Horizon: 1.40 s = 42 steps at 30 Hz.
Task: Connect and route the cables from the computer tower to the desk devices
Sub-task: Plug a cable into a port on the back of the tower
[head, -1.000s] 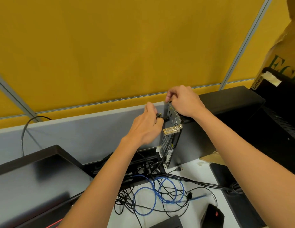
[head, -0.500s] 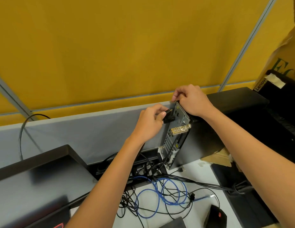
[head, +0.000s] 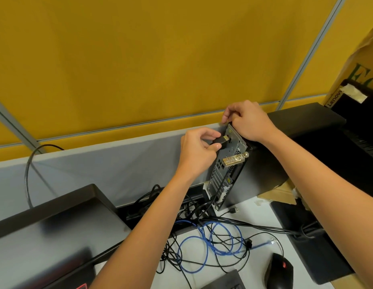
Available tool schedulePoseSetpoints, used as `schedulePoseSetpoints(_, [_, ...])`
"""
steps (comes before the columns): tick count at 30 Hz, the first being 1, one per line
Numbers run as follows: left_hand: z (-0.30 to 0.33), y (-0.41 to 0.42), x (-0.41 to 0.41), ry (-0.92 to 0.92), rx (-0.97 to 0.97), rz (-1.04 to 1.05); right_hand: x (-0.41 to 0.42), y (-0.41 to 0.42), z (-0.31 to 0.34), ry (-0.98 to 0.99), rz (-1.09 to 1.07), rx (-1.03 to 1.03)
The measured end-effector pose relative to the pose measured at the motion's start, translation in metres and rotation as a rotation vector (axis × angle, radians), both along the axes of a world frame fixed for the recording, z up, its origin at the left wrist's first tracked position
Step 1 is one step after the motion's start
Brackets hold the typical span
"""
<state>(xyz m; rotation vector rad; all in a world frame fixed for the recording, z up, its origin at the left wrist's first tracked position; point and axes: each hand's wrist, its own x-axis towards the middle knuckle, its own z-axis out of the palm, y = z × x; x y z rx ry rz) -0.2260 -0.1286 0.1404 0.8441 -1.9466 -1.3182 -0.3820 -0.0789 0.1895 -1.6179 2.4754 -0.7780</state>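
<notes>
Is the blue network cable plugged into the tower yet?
No: the blue cable lies coiled on the desk, its clear plug end loose near the mouse, away from the tower.

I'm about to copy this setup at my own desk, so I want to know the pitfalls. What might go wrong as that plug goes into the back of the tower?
1. The left hand pinches the black plug at an angle to the tower's rear panel; it may jam or bend.
2. The right hand only holds the tower's top edge; pushing may tip it.
3. The tangled cables below, blue cable included, may snag.
</notes>
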Motion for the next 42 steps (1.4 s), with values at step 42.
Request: schedulePoseSetpoints(42, [0.007, -0.007, -0.005, -0.112, -0.022, -0.05, -0.019, 0.004, 0.0, 0.017, 0.162, -0.062])
